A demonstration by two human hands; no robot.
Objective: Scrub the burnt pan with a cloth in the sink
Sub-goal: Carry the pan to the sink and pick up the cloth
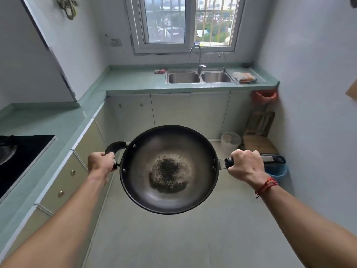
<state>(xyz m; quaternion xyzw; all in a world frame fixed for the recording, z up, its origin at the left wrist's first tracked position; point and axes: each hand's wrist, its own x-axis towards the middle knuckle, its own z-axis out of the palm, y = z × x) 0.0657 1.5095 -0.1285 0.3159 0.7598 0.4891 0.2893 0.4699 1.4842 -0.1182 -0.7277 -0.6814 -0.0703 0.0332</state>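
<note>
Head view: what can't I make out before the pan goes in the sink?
Head view only:
- Sink basins: far and small, so the floors are unclear.
- Cloth right of sink: too small to judge.
- Pan underside: faces away.
- Hob: cut by left edge.

Looks out from head height through one wide-angle lens — faces forward and down, close above the pan (169, 169) held out in front, with the sink (183, 77) and window (185, 22) well beyond.
</note>
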